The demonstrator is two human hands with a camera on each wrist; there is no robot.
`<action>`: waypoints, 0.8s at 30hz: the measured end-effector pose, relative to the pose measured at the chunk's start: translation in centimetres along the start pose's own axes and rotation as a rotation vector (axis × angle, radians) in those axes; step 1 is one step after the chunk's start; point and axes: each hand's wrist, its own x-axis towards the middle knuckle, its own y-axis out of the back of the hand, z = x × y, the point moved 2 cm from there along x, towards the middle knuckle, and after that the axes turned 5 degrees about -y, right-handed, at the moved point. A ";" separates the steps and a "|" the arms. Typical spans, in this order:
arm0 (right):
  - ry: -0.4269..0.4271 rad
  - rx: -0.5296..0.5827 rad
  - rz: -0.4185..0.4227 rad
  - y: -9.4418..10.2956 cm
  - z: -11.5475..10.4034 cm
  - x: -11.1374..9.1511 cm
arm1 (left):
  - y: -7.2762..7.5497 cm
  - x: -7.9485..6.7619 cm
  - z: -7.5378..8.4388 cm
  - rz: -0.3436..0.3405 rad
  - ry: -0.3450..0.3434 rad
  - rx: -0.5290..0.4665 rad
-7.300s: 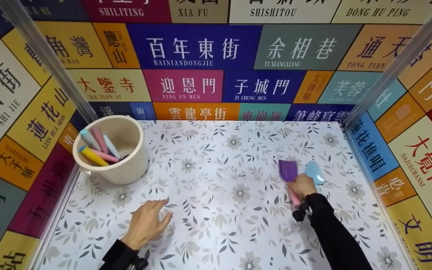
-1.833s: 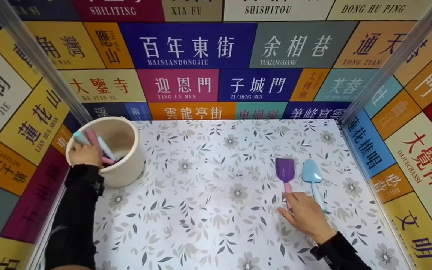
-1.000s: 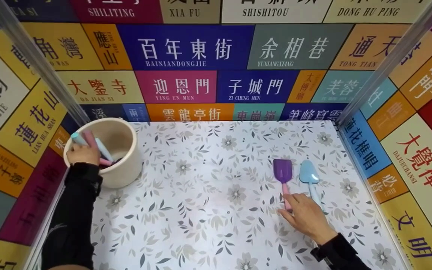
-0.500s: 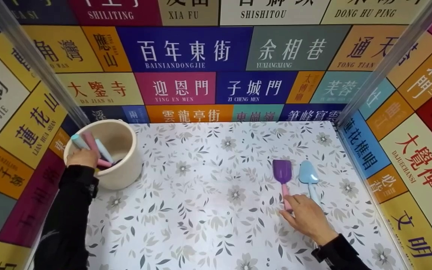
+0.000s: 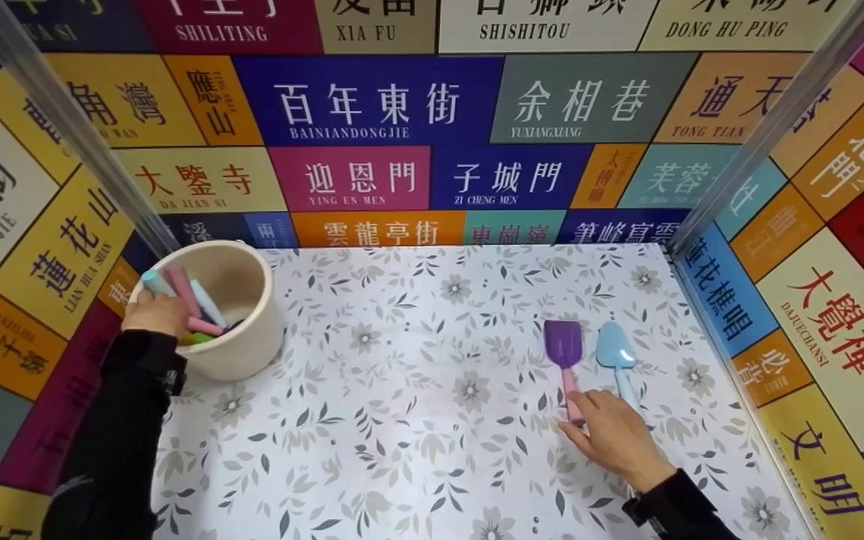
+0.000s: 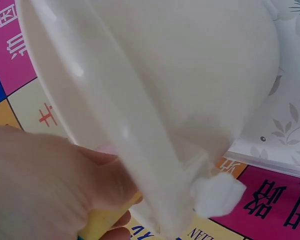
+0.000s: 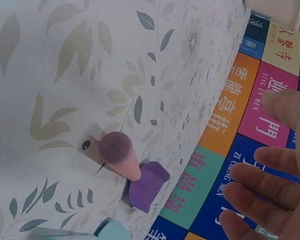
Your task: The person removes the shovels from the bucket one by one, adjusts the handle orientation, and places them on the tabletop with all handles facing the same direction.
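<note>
Two toy-like tools, a purple shovel [image 5: 563, 343] and a light-blue trowel [image 5: 615, 346], lie side by side on a flower-patterned tabletop [image 5: 402, 420], their heads pointing away from the person at work. Across the table, in the far left corner, the left hand [image 5: 156, 313] works at the near rim of a cream bucket [image 5: 248, 352], thumb and fingers wrapped round a yellow handle [image 6: 107, 220], as the left wrist view shows. Below that hand a patch of green [image 5: 199, 339] peeks out, its owner unclear. The right hand [image 5: 619, 439] hovers near the shovel's pink handle, fingers loosely extended and holding nothing; the right wrist view shows it apart from the handle.

By the way things lie, the work appears to be in its early part: two tools are set out neatly, a third is in the left hand's grip, and at least four handles, among them a blue one [image 5: 160, 283] and a dusky-pink one [image 5: 184, 291], stand or lean inside the bucket. Whether the yellow handle is coming out or going in, one moment cannot tell. The bucket's floor is too shadowed for a full count. Colourful sign-printed panels [image 5: 364, 101] rise behind.
</note>
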 end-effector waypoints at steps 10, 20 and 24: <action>-0.043 0.013 -0.067 -0.2 -0.5 0.1 | -0.4 -1.6 -0.7 0.089 -0.032 0.016; -0.027 0.008 -0.053 -0.1 -0.6 0.2 | 0.6 -3.2 -0.6 0.144 -0.037 0.077; -0.018 0.008 -0.040 0.0 -0.5 0.2 | 1.1 -4.0 -0.5 0.193 -0.043 0.093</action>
